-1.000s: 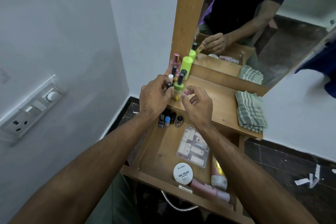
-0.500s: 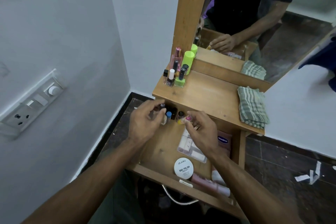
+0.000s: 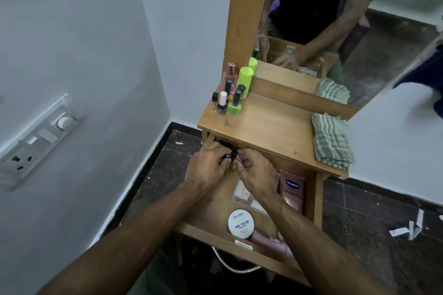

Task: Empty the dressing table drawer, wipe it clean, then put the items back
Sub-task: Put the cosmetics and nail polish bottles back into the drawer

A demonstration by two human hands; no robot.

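Note:
The wooden drawer (image 3: pixel 215 238) of the dressing table is pulled open. Both of my hands reach into its back left corner, among small nail polish bottles. My left hand (image 3: pixel 206 170) curls its fingers round a black-capped bottle (image 3: pixel 226 155). My right hand (image 3: pixel 256 175) pinches a small pink-capped bottle (image 3: pixel 239 157). Further forward in the drawer lie a clear packet (image 3: pixel 242 196), a pink Vaseline tube (image 3: pixel 291 189), a white nail polish remover tub (image 3: pixel 241 223) and a pink tube (image 3: pixel 266 239).
On the tabletop's back left stand several nail polish bottles (image 3: pixel 233 105), a pink perfume bottle (image 3: pixel 230 78) and a green can (image 3: pixel 245 81). A folded striped cloth (image 3: pixel 332 141) lies at its right. A mirror rises behind. A switchboard (image 3: pixel 36 141) is on the left wall.
Both hands have come down from the bottles on the tabletop into the back of the drawer. The right hand carried the pink-capped bottle along.

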